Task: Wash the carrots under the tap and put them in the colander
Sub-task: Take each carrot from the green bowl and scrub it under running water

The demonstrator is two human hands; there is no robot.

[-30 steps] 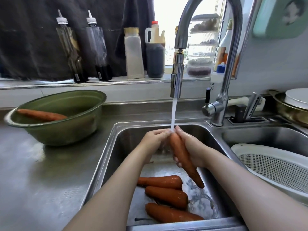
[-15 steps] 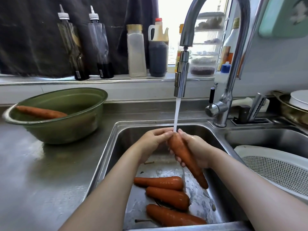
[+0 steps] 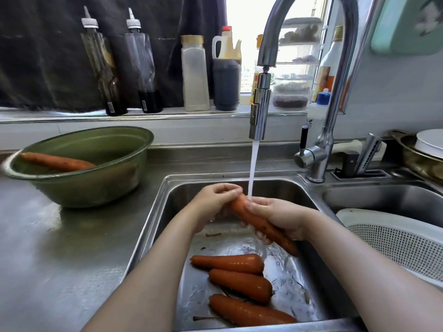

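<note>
Washing is in hand: 1 carrot [image 3: 261, 221] is clasped by the left grip [image 3: 213, 200] and the right grip [image 3: 280, 216] beneath the tap [image 3: 260, 111]. A carry rightward into the colander [image 3: 395, 238] is called for next.

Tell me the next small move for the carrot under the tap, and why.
Probably slide the carrot up through the stream, rubbing toward its tip. The stream lands on its thick end only, between the left hand and right hand; the narrow end hangs below, outside the flow.

Colander [image 3: 393, 245] right of sink [image 3: 165, 212]
</note>
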